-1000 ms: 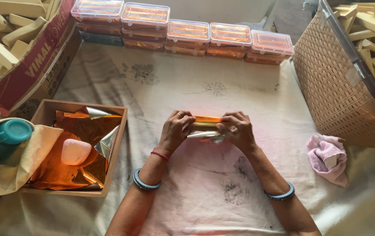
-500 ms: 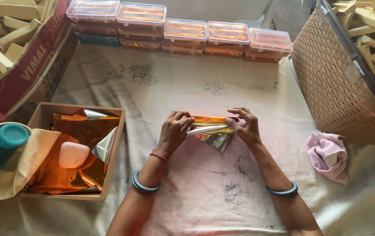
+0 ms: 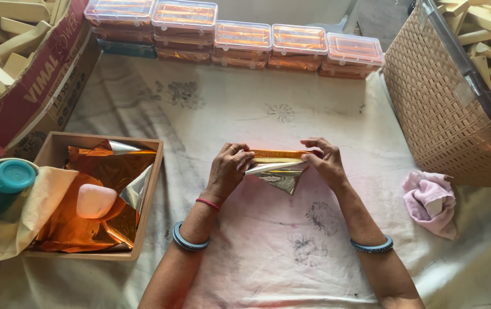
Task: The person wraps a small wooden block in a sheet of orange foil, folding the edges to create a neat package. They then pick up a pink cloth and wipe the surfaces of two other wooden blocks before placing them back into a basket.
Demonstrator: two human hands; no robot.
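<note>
A bar half wrapped in shiny orange-gold foil [image 3: 277, 163] lies between my hands on the white cloth [image 3: 268, 240]. My left hand [image 3: 229, 169] grips its left end and my right hand [image 3: 324, 161] pinches its right end. A loose silver flap of the foil hangs down toward me below the bar.
A wooden tray [image 3: 148, 197] at left holds orange foil sheets and a pale pink block [image 3: 95, 200]. Clear plastic boxes [image 3: 240, 40] of wrapped bars line the far edge. A wicker basket [image 3: 440, 109] of pale bars stands right, a cardboard box [image 3: 34, 86] left. A pink rag [image 3: 428, 203] and a teal-capped bottle [image 3: 5, 180] lie nearby.
The foil was folded tight around the bar; now its flap has come open and hangs down. My right hand has shifted slightly right along the bar's end.
</note>
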